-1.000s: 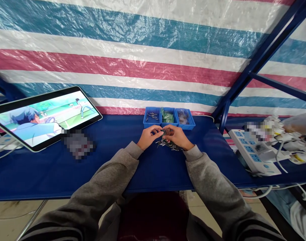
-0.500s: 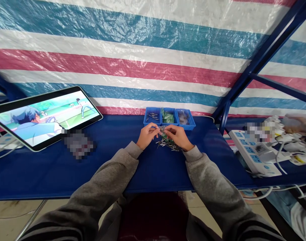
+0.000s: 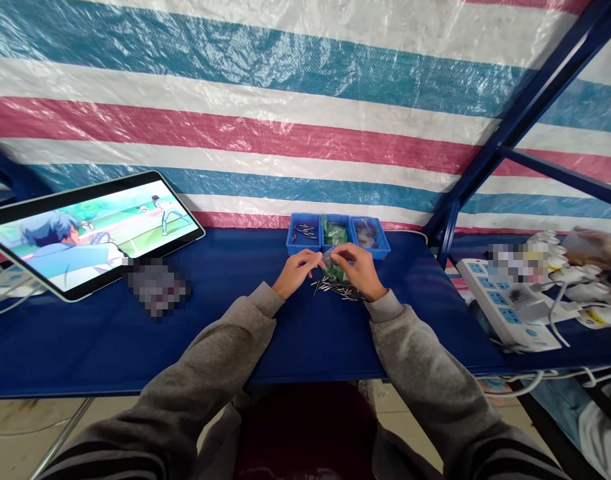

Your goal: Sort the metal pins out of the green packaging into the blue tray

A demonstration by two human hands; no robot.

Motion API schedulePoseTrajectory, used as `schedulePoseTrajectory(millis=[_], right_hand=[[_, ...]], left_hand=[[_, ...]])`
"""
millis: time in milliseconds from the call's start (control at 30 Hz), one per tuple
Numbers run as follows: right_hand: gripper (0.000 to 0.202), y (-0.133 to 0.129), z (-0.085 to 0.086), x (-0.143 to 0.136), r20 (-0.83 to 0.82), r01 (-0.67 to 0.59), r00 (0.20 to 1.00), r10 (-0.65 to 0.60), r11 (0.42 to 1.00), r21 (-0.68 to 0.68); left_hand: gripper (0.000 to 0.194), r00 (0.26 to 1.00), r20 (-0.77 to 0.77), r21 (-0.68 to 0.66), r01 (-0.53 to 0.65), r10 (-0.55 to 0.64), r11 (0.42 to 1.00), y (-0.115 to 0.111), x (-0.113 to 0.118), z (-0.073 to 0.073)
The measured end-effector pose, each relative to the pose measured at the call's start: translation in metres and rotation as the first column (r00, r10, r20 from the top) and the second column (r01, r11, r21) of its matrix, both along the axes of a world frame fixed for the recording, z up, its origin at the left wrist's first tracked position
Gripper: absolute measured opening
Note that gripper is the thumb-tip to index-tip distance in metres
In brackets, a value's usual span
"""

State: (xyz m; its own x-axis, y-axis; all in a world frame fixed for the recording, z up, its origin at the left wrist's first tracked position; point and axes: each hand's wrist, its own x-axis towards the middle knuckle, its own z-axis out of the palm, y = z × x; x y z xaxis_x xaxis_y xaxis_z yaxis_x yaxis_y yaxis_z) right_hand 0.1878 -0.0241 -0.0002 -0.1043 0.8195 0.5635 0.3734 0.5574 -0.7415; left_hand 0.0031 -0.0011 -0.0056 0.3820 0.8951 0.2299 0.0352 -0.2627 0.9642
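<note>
My left hand (image 3: pixel 296 272) and my right hand (image 3: pixel 358 269) meet over the blue table, both with fingers pinched on a small clear plastic bag (image 3: pixel 328 256). Under and just in front of them lie a green heap (image 3: pixel 337 272) and a pile of thin metal pieces (image 3: pixel 335 289). Behind the hands three blue bins stand side by side. The left bin (image 3: pixel 304 248) holds a few metal pieces, the middle one green packets (image 3: pixel 335 231), the right one clear bags (image 3: pixel 366 233).
A tablet (image 3: pixel 98 233) showing a cartoon leans at the left, with a blurred dark item (image 3: pixel 158 288) beside it. White power strips (image 3: pixel 508 307) with plugs and cables lie at the right. Behind the table hangs a striped sheet (image 3: pixel 285 140), next to a blue metal frame (image 3: pixel 490 143).
My right hand has risen slightly, and the fingers of my left hand have straightened a little and shifted right. The clear bag has tilted between them.
</note>
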Motion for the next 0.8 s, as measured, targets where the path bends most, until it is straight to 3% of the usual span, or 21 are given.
schedulePoseTrajectory(millis=[100,233,433,533,633,800], right_hand=[[0.023,0.0002,-0.0003,0.0006,0.074,-0.013,0.997,0.012,1.0,0.016],[0.027,0.0004,-0.0009,0.0003,0.144,-0.022,0.989,0.02,1.0,0.013],[0.024,0.0003,-0.0031,0.0008,0.035,-0.051,0.998,0.052,0.998,-0.039],[0.028,-0.002,-0.0017,0.0008,0.069,-0.095,0.993,0.093,0.995,0.032],[0.026,-0.0031,-0.0021,-0.0009,0.144,-0.104,0.986,0.087,0.988,0.116],[0.019,-0.0014,-0.0052,-0.002,0.191,-0.081,0.98,0.051,0.985,0.151]], left_hand=[[0.053,0.997,-0.062,-0.006,0.034,-0.035,0.999,-0.0015,-0.0004,0.0008],[0.037,0.998,-0.057,-0.053,0.007,-0.01,0.999,-0.0037,-0.001,0.0032],[0.03,1.0,0.025,-0.098,0.018,-0.016,0.995,-0.0034,-0.0007,0.0061],[0.027,0.993,0.113,-0.187,-0.02,0.041,0.982,-0.0029,-0.0003,0.006],[0.026,0.987,0.16,-0.28,0.021,0.026,0.96,-0.0037,0.0001,0.0052],[0.027,0.992,0.117,-0.238,0.068,-0.041,0.969,-0.0059,0.0018,0.0052]])
